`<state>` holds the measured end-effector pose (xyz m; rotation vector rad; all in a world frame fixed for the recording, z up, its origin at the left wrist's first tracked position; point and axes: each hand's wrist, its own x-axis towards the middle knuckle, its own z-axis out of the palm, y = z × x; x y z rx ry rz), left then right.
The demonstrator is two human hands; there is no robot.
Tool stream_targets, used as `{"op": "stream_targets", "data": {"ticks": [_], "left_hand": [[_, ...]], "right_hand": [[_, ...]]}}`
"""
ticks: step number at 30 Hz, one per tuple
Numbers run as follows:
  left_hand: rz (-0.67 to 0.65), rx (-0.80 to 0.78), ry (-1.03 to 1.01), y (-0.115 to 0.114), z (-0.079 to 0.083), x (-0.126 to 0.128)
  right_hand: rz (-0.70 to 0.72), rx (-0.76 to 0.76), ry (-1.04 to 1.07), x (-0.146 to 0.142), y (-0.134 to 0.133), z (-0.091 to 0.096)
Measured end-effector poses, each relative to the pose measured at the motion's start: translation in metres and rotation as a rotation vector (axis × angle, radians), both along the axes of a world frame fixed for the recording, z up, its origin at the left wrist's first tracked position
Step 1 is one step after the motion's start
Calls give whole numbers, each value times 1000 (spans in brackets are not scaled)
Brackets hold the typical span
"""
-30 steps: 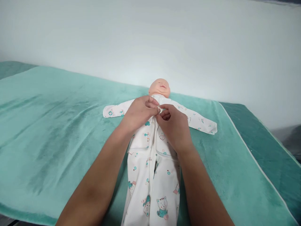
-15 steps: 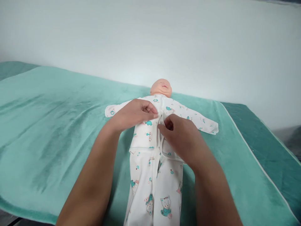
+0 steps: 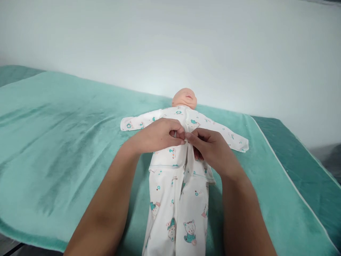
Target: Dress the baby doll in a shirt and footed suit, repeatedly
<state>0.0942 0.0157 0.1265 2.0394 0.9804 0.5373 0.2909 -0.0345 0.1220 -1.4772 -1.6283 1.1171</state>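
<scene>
A baby doll [image 3: 184, 97] lies on its back with its arms spread and its head at the far end. It wears a white printed baby shirt [image 3: 166, 160] and matching pants [image 3: 173, 213]. Over the chest, my left hand [image 3: 162, 136] pinches the shirt's front edge. My right hand [image 3: 213, 147] meets it at the middle, its thumb and forefinger pinched on the other front edge. The fingertips of both hands nearly touch, and whatever fastener may be between them is hidden. Below the pinch, the shirt front parts slightly.
A light green plush blanket [image 3: 66, 142] lies under the doll, wrinkled on the left. Darker green cloth [image 3: 287, 142] shows beyond its right edge. A pale wall [image 3: 133, 46] stands right behind the far edge.
My two hands have come together at the middle of the chest. The right shirt edge has been drawn over to the left one, narrowing the opening.
</scene>
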Motion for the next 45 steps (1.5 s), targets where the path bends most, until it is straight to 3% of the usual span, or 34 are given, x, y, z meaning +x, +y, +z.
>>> {"op": "stream_targets", "data": {"ticks": [11, 17, 24, 35, 45], "left_hand": [[-55, -92, -108, 1, 3, -6], [-51, -98, -104, 0, 3, -6], [-87, -112, -53, 1, 3, -5], [-11, -119, 68, -5, 5, 4], [-74, -132, -63, 0, 2, -1]], "right_hand": [[-90, 245, 33, -11, 3, -8], [-69, 186, 43, -8, 1, -5], [9, 31, 204, 1, 3, -7], [89, 31, 266, 3, 4, -10], [95, 24, 312, 0, 4, -10]]}}
